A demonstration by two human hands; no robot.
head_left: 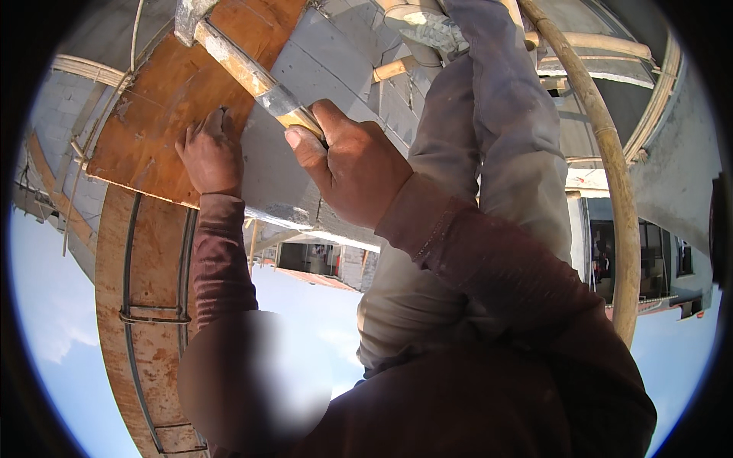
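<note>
Right hand [359,164] clenches a wooden-handled, grey-headed hammer [237,65]; left hand [211,156] curls over an orange-brown plywood board [156,114], its hold unclear.

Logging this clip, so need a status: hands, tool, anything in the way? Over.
Right grip closed round hammer. Left grip at orange-brown board, curled; anything pinched unclear. Nothing visibly blocking the hammer.

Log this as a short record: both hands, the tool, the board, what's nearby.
Left hand: at the board, fingers curled; anything pinched is unclear
Right hand: gripping the hammer
Hammer: wooden handle with silvery band, head toward picture's top left
Board: orange-brown, flat-faced
Nearby: bamboo pole at right, trousered legs
</note>
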